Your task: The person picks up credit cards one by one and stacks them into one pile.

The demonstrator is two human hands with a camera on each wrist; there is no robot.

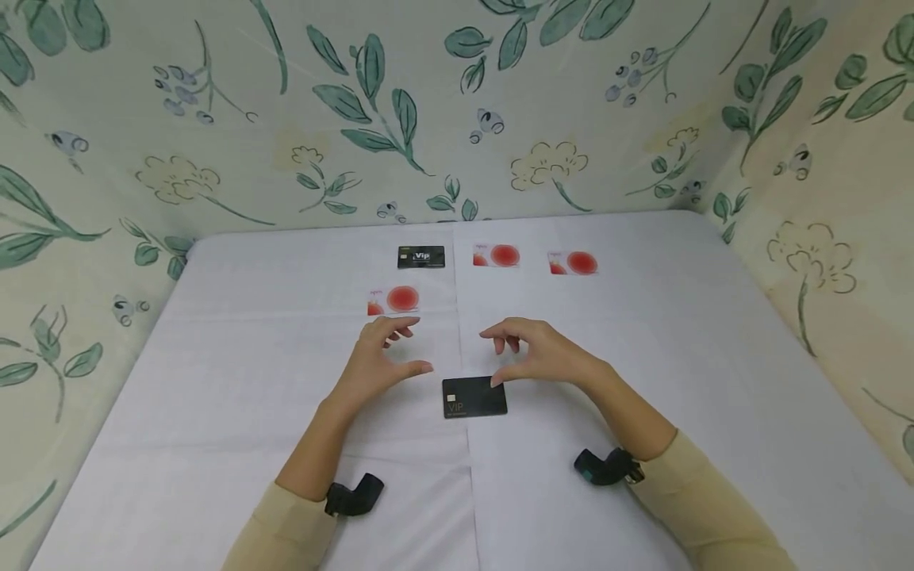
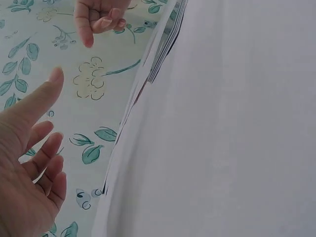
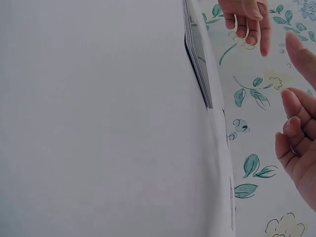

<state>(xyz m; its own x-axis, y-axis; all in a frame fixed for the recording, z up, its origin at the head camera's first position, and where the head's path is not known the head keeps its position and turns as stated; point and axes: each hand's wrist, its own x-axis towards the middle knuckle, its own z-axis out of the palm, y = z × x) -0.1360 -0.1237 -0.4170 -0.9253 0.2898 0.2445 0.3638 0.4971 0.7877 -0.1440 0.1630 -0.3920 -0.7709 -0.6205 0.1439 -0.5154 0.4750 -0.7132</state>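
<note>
My left hand (image 1: 378, 357) hovers left of a black VIP card (image 1: 467, 402), its thumb and fingers spread apart in a loose curve. Opposite it, my right hand (image 1: 546, 353) has the same loose shape, and its thumb overlaps the card's upper right edge in the head view. Both wrist views show nothing between the fingers of the left hand (image 2: 27, 168) or the right hand (image 3: 306, 143). Just beyond the left fingertips lies a white card with a red oval (image 1: 403, 298).
Toward the back of the white-covered table (image 1: 214, 381) lie another black Vip card (image 1: 421, 257) and two red-and-white cards, one nearer the middle (image 1: 505, 254) and one farther right (image 1: 581, 262). Leaf-patterned wallpaper (image 1: 257, 174) surrounds the table's back and sides.
</note>
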